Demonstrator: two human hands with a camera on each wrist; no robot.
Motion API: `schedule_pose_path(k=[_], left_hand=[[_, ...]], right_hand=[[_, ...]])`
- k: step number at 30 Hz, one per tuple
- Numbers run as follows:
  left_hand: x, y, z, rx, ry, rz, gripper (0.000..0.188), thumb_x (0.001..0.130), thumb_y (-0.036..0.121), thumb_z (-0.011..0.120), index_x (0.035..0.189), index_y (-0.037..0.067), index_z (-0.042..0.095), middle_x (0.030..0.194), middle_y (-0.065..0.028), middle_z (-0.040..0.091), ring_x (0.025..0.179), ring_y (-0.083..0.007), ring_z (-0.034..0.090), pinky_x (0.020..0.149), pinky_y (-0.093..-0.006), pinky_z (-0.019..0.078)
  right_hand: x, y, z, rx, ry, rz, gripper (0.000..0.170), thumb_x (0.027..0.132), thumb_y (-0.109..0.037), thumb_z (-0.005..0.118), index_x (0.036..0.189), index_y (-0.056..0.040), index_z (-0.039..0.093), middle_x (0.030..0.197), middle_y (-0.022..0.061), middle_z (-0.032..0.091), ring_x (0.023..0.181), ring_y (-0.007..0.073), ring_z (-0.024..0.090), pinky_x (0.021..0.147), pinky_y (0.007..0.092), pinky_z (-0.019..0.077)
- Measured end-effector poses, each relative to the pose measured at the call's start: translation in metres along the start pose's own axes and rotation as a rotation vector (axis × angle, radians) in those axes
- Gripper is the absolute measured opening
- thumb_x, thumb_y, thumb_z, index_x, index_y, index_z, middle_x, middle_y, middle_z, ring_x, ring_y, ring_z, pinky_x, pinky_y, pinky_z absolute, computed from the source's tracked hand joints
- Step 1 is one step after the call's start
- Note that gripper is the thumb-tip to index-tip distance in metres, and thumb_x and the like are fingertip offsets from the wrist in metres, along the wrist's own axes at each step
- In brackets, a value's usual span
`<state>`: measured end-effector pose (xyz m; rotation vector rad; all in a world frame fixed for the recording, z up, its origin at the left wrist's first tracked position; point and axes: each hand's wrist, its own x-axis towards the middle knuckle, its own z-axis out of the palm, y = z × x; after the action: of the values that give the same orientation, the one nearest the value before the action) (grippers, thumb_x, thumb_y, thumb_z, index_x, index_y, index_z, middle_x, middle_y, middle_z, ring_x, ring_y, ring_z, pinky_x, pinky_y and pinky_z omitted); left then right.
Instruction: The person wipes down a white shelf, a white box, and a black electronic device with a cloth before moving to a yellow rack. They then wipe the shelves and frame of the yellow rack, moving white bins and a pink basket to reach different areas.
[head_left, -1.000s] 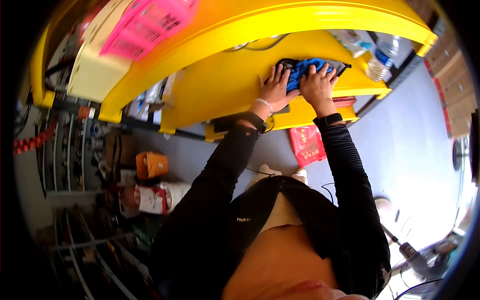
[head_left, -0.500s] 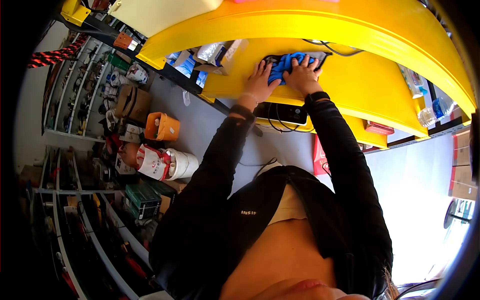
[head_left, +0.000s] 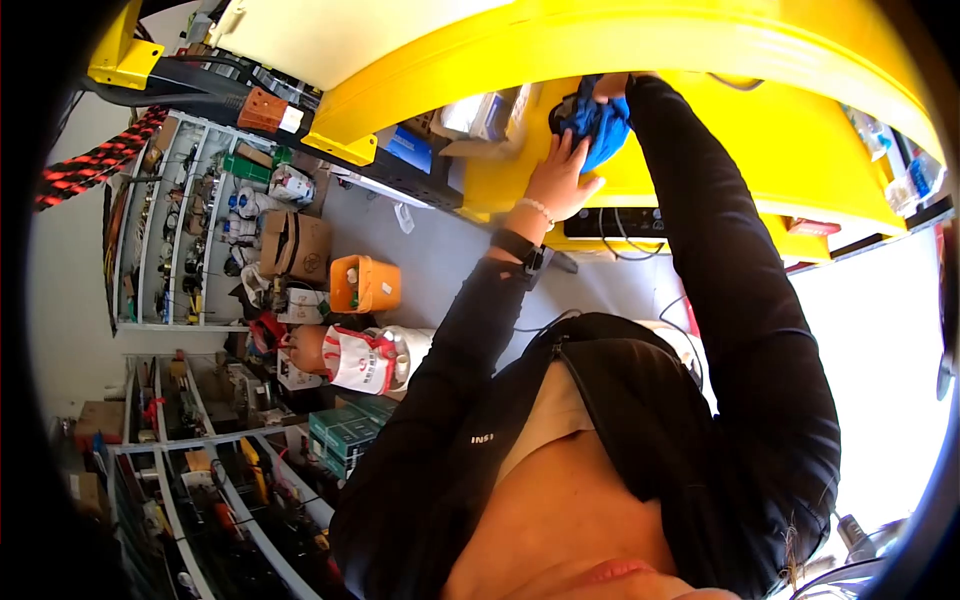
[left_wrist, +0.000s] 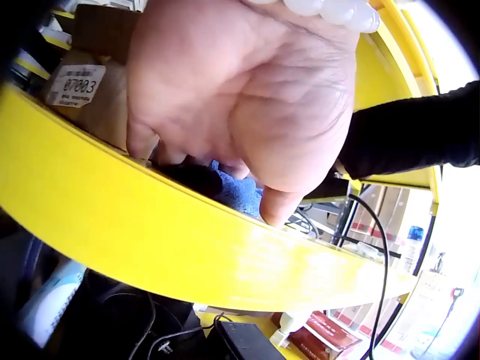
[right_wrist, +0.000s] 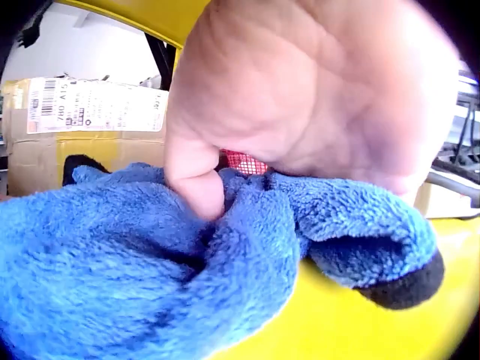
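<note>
A blue plush cloth with a dark edge lies bunched on the yellow shelf board. My right hand is at the cloth's far end, partly behind its own sleeve. In the right wrist view, the fingers of that hand curl into the fabric and gather it in folds. On the near left side, my left hand rests its extended fingers against the cloth, thumb apart. The left wrist view shows the palm above the shelf's front lip, with a strip of blue cloth under the fingers.
An open cardboard box stands left of the cloth. A yellow beam crosses above the hands. Below the board sits a black device with cables. A clear bottle is at the far right, and an orange bin stands on the floor.
The right hand has gone from lying flat on the cloth to gripping it, farther back. The cloth has bunched up. The left hand stays on the cloth; the head view has shifted left.
</note>
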<state>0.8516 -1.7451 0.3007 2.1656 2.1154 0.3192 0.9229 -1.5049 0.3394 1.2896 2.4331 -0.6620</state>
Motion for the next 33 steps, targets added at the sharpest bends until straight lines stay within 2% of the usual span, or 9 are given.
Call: schedule_pose_path(k=[5,11,15,16,21,25,27,30,33], left_hand=[[-0.007,-0.002,-0.001,0.025,0.0,0.002,0.075,0.091,0.05,0.051,0.145,0.001,0.031,0.151,-0.0278,0.025,0.139,-0.0441,0.025,0.111,-0.0489,0.0283],[-0.013,-0.017,-0.003,0.063,-0.016,-0.062,0.075,0.09,0.052,0.05,0.144,0.002,0.033,0.153,-0.0196,0.027,0.143,-0.0359,0.023,0.111,-0.057,0.0246],[-0.013,-0.033,-0.011,0.036,-0.01,0.033,0.072,0.091,0.047,0.053,0.137,-0.006,0.039,0.148,-0.0246,0.034,0.139,-0.0404,0.029,0.112,-0.049,0.0273],[-0.014,-0.028,-0.021,-0.036,-0.046,0.02,0.073,0.09,0.045,0.055,0.137,-0.008,0.037,0.147,-0.0258,0.034,0.138,-0.0423,0.029,0.112,-0.0476,0.0274],[-0.009,-0.037,-0.008,-0.014,0.136,0.114,0.061,0.088,0.042,0.059,0.122,-0.008,0.051,0.131,-0.0266,0.05,0.122,-0.0418,0.045,0.102,-0.045,0.0374],[-0.013,-0.017,-0.043,-0.286,0.07,-0.137,0.048,0.081,0.038,0.07,0.099,-0.006,0.06,0.104,-0.0271,0.062,0.097,-0.0405,0.06,0.085,-0.044,0.0475],[-0.028,-0.002,-0.06,-0.314,0.109,-0.166,0.045,0.075,0.026,0.077,0.102,-0.004,0.058,0.11,-0.0261,0.06,0.099,-0.0408,0.059,0.085,-0.045,0.0474],[-0.054,-0.004,-0.028,-0.369,0.49,-0.135,0.061,0.066,0.009,0.082,0.117,0.0,0.05,0.121,-0.0252,0.054,0.111,-0.0408,0.053,0.092,-0.0474,0.0448],[-0.07,-0.009,-0.009,-0.17,0.492,0.058,0.079,0.068,0.009,0.079,0.135,0.003,0.037,0.141,-0.026,0.038,0.127,-0.0447,0.041,0.106,-0.0459,0.0367]], right_hand=[[0.035,-0.02,0.029,-0.017,0.247,0.202,0.066,0.087,-0.038,0.034,0.151,-0.0366,0.017,0.16,-0.0026,0.005,0.148,0.0305,0.002,0.112,0.0665,0.001],[-0.005,-0.008,0.017,0.07,0.215,-0.211,0.063,0.071,-0.028,0.058,0.132,-0.0129,0.054,0.141,0.0157,0.048,0.123,0.0351,0.051,0.1,0.044,0.0411],[-0.024,0.029,0.026,0.608,0.028,-0.373,0.077,0.079,-0.059,0.066,0.135,-0.0091,0.052,0.141,0.015,0.048,0.128,0.0304,0.046,0.107,0.0404,0.0349],[-0.053,0.025,0.025,0.715,-0.005,-0.279,0.088,0.084,-0.068,0.053,0.147,-0.0079,0.035,0.154,0.0117,0.03,0.143,0.0277,0.025,0.116,0.0377,0.0179],[-0.101,0.027,0.039,0.978,0.035,-0.352,0.083,0.088,-0.065,0.05,0.145,-0.0064,0.036,0.154,0.0145,0.028,0.143,0.0283,0.024,0.117,0.0399,0.0196],[-0.091,0.005,0.073,0.526,0.267,-0.306,0.085,0.087,-0.069,0.046,0.143,-0.0061,0.039,0.151,0.0164,0.033,0.138,0.0347,0.032,0.113,0.0465,0.0276],[-0.144,-0.042,0.093,0.106,0.483,-0.082,0.079,0.087,-0.066,0.049,0.14,-0.0079,0.042,0.145,0.0167,0.042,0.133,0.0378,0.04,0.108,0.0535,0.0328],[-0.158,-0.06,0.135,0.143,0.679,-0.174,0.064,0.085,-0.053,0.054,0.131,-0.0085,0.049,0.139,0.0166,0.046,0.134,0.0364,0.038,0.106,0.0538,0.0316],[-0.164,-0.041,0.148,0.187,0.694,-0.346,0.058,0.084,-0.049,0.056,0.127,-0.0096,0.052,0.141,0.0147,0.045,0.137,0.0341,0.034,0.109,0.0561,0.0249]])
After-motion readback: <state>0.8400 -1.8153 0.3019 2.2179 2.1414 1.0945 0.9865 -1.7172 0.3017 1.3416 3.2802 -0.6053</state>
